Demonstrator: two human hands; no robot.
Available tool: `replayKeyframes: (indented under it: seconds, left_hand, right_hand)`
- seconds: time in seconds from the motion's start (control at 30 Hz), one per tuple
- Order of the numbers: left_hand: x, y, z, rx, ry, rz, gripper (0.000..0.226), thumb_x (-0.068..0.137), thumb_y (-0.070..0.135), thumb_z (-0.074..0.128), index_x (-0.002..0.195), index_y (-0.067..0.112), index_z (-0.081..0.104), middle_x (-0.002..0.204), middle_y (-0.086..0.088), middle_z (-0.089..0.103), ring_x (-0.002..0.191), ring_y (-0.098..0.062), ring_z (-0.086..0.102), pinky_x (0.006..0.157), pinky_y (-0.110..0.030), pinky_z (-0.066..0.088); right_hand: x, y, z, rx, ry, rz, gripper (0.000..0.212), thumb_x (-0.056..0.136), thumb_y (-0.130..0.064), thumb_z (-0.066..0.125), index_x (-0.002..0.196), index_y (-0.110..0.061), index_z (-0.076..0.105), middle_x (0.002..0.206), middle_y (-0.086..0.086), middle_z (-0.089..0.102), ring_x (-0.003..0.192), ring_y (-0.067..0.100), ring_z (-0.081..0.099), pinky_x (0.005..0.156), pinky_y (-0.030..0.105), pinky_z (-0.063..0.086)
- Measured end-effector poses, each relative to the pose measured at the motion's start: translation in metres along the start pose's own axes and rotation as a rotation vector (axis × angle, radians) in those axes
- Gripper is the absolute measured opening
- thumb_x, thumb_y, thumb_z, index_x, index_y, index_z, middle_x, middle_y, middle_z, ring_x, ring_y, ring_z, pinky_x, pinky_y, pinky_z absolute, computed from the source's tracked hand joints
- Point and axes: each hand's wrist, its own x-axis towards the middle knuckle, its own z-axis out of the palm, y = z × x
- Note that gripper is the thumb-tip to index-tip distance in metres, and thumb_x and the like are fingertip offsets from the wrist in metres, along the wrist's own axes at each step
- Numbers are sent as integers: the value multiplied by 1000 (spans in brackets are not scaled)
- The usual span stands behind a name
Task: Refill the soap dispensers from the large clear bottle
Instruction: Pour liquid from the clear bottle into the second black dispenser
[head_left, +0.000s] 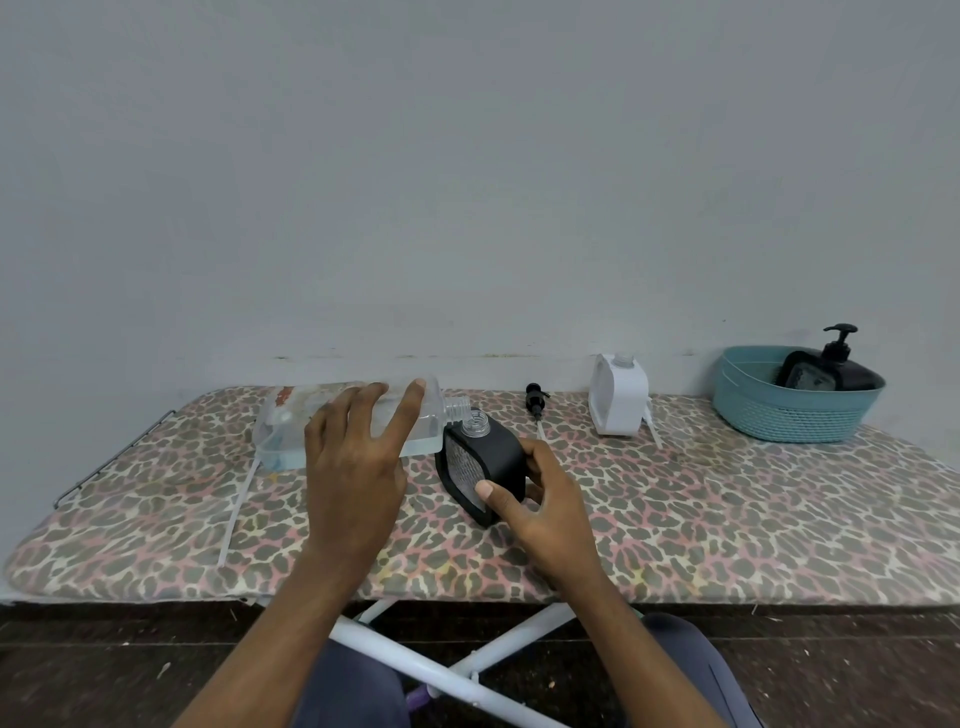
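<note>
Clear glossy plastic large bottle (343, 423) — matt black dispenser (485, 467) — leopard-print cloth board cover (727, 519).

Leopard-print padded counter (727, 519) across the middle of the frame, wire rack (104, 457) at its left end, teal woven basket (779, 410) at far right, crossed white legs (415, 665) below over dark floor (104, 670), plain grey wall (467, 156) above.

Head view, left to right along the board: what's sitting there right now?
From the left: large clear bottle → black dispenser → loose black pump → white dispenser → teal basket, with a black pump bottle inside.
</note>
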Motion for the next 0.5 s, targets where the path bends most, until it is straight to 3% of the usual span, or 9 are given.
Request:
replayKeyframes:
  seconds: [0.5]
  left_hand:
    - [0,1,0,0,-2,-4,94,65,-16,69,150,21,57,135,-16,60,129,-39,54,105,-54,38]
  right_hand:
    - [-1,0,0,15,8,8,36,91,-38,82,115,-47,57,112,-26,70,109,-17,60,85,2,46]
